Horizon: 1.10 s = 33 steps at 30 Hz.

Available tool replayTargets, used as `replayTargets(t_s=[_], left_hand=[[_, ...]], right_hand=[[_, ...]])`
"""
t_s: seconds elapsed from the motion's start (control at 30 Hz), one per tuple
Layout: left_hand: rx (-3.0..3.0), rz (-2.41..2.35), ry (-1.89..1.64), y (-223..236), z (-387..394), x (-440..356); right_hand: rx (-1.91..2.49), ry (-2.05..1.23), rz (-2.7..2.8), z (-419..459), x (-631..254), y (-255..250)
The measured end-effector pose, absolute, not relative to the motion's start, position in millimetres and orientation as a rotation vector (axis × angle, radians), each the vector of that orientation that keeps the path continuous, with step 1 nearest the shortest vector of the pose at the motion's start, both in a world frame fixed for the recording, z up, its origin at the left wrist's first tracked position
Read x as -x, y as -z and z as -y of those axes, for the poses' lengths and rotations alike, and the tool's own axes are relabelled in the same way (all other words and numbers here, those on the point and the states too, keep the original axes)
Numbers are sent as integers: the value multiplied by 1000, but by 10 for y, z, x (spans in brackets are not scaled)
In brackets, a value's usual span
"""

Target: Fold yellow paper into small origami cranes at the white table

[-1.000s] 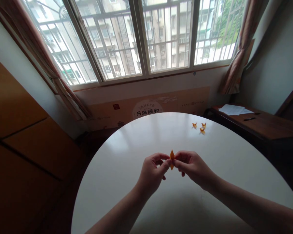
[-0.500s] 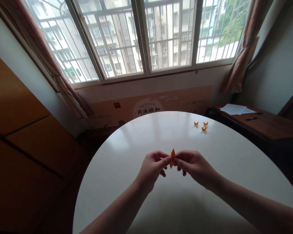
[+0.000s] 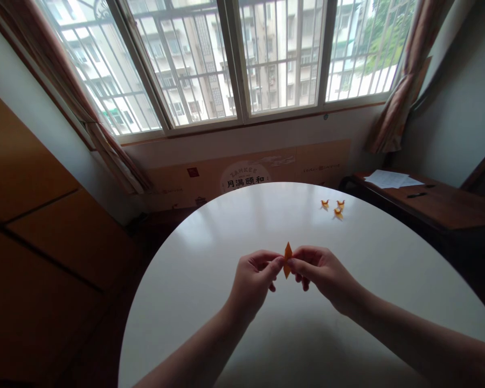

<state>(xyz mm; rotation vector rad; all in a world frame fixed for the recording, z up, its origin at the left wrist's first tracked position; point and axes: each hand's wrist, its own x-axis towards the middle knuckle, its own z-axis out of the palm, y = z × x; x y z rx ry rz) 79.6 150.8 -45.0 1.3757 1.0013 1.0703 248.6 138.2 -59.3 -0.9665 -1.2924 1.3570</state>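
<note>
Between my two hands is a small piece of folded orange paper (image 3: 288, 251), a narrow diamond standing upright with pointed ends above and below. My left hand (image 3: 256, 277) pinches its left side between thumb and fingers. On the other side, my right hand (image 3: 319, 269) pinches it the same way, the fingertips almost meeting. The fingers cover the paper's middle. Both hands are above a white round table (image 3: 194, 280). Three small orange folded paper birds (image 3: 338, 214) stand close together toward the table's far right.
A brown wooden side table (image 3: 448, 207) at the right bears white paper sheets (image 3: 392, 179) and a black pen (image 3: 416, 195). An orange-brown cabinet (image 3: 44, 242) is on the left. Beyond the table is a barred window (image 3: 283, 59) with curtains (image 3: 396, 118).
The folded paper has turned slightly, from a small tilt to nearly vertical, and moved a little up and right. Both hands keep their pinch on it. The paper birds have not moved.
</note>
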Motion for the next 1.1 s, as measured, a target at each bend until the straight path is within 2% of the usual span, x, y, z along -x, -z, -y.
replayTargets(t_s=[0.23,0.6,0.9,1.1], left_hand=[[-1494,-1017,-1066,415,-1525,-776],[-1502,-1044,-1038,363,-1517,-777],[-1486,-1010,-1013,373,-1510,-763],[-1702,-1083,-1074,399,-1506,-744]], right_hand=[[968,-1381,1265,-1384,-2494,600],[1017,-1099,1522,-1370,-2519,572],[1022,-1120,1470,-1357,-2522,550],[1050,-1041,1479,-1347,-2504,531]])
